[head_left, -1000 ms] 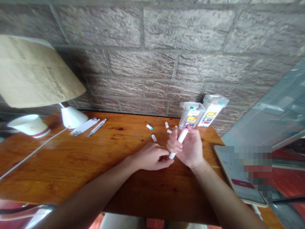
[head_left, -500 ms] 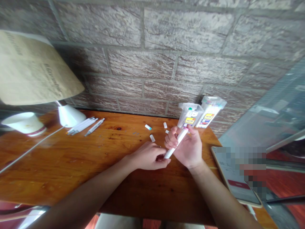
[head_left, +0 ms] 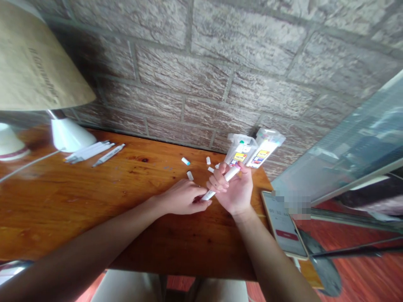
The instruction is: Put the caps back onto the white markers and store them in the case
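Desk (head_left: 141, 172) nook (lamp (head_left: 67, 135), brick wall (head_left: 163, 67))

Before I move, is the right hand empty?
No, the right hand has its fingers curled around a white marker.

Two marker cases (head_left: 265, 147), at least five caps (head_left: 189, 175), at least four markers (head_left: 108, 155), one lamp (head_left: 69, 135), one cup (head_left: 11, 142) and one tablet (head_left: 283, 226) are seen.

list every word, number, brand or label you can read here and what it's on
Lampshade: "Il Gra…", rest unclear
Clear boxes: labels too small to read
Held marker: print too small
Markers on table: print too small
Tablet: screen too blurred
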